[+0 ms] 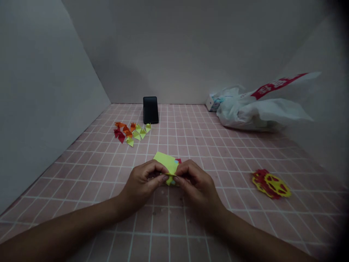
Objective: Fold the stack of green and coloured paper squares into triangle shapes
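Observation:
My left hand (144,182) and my right hand (197,183) meet at the middle of the table, thumbs and fingers pinched. Between their fingertips they hold a small piece of yellow paper (171,175), partly hidden by the fingers; its exact fold cannot be made out. Just behind and beneath it lie yellow paper sheets (164,158), with a bit of red paper (178,160) and some light blue showing at the right edge. Farther back on the left are several small folded paper pieces in yellow (136,135), orange (127,131) and red (119,135).
A black phone-like object (151,110) stands near the back wall. At the back right sits a white plastic bag (245,112) with red print, beside a small box (211,103). Red and yellow gear-shaped cut-outs (278,185) lie on the right. A pink gridded cloth (196,140) covers the table.

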